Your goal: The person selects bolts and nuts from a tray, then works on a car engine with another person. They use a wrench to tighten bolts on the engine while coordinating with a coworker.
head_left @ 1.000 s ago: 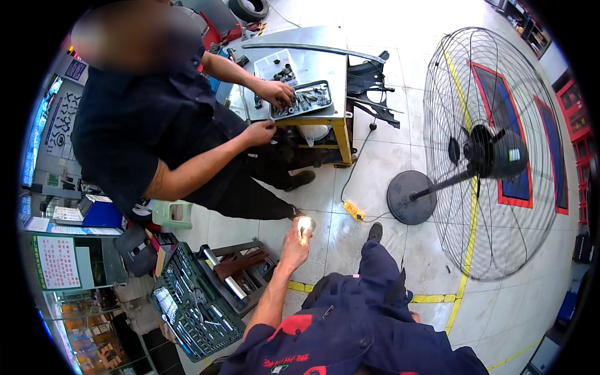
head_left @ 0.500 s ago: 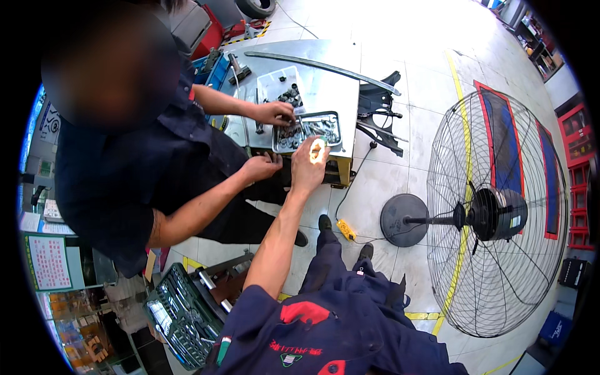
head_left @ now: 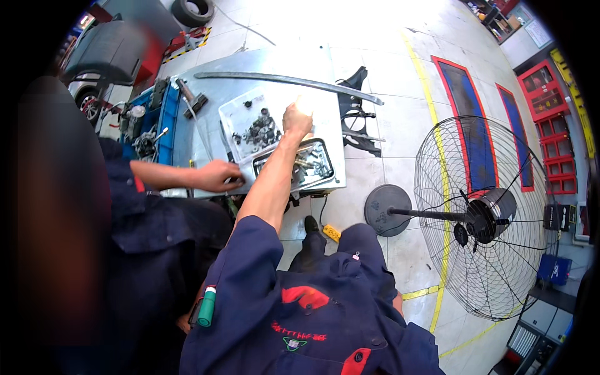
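Note:
My left hand (head_left: 296, 120) reaches over the right side of the metal table, closed round a small, brightly glowing light (head_left: 302, 104); glare hides its shape. Below my wrist is a dark-rimmed tray (head_left: 333, 167) of sockets and metal parts, partly covered by my forearm. Left of it stands a clear plastic box (head_left: 230, 110) with dark small fittings. Only a sliver of my right hand or forearm (head_left: 398, 304) shows beside my hip; its fingers are hidden. A co-worker's hand (head_left: 220, 175) hangs over the table's near edge, left of the tray.
A long metal strip (head_left: 287, 78) crosses the table (head_left: 206, 65), with a hammer-like tool (head_left: 193, 103) and a blue crate (head_left: 169, 117) at left. Black bracket parts (head_left: 357, 119) jut past the right edge. A large floor fan (head_left: 481, 219) stands right; a yellow power strip (head_left: 331, 233) lies on the floor.
My left hand has moved from the tray's near edge to beyond it, still with the glowing light. The co-worker's hand has left the tray and box. My view has shifted closer to the table.

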A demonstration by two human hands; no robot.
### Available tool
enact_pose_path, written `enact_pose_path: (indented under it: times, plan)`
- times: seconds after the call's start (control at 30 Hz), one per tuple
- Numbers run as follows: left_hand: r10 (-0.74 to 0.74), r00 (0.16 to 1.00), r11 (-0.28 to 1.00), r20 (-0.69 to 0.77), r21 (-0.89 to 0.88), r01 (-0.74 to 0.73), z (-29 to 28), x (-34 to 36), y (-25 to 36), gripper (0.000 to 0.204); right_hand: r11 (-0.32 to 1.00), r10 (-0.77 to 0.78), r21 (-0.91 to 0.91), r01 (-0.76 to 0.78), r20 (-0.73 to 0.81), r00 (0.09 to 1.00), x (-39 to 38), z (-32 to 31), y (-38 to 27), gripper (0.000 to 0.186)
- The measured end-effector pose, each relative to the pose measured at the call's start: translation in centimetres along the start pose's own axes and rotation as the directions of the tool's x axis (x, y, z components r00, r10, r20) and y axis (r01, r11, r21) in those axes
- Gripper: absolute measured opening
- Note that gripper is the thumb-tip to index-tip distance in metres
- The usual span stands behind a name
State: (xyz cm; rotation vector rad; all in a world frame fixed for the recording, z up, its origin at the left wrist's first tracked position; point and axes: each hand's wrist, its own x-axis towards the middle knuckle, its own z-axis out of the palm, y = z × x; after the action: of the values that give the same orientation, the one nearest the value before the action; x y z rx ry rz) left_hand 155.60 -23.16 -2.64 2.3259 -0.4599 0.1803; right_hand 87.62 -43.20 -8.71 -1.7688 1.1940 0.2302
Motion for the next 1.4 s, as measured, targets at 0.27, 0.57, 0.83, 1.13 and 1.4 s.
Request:
enact_pose_path:
  times: [0.27,0.57,0.83,1.13,1.4]
  plan:
    - [-0.025,0.982,0.990,-0.189,-0.139,-0.002,-1.6,1.3,2.6,0.021,0.996,-0.079,0.032,0.079,-0.015,0.997,0.6,-0.1,-15.5,0.030]
    - [-0.036,0.999,0.966,0.001,-0.255,0.035,-3.6,0.5,2.8,0.019,0.794,-0.582,-0.144,0.591,0.100,0.807,10.2,3.9,-38.3,0.026]
    - [-0.501,0.791,0.492,0.352,-0.636,0.594,-8.3,-8.4,12.1,0.042,0.497,-0.720,0.051,0.866,0.581,0.379,15.7,12.8,-52.9,0.046]
    - [-0.825,0.547,0.566,-0.146,-0.242,0.789,-15.1,-25.8,6.2,0.022,0.523,-0.717,-0.008,0.852,0.536,0.445,21.3,18.1,-57.4,0.046]
    - [-0.728,0.615,0.596,-0.304,0.162,0.786,-13.1,-20.8,6.7,0.025,0.267,-0.832,-0.126,0.956,0.471,0.294,22.9,21.5,-58.9,0.040]
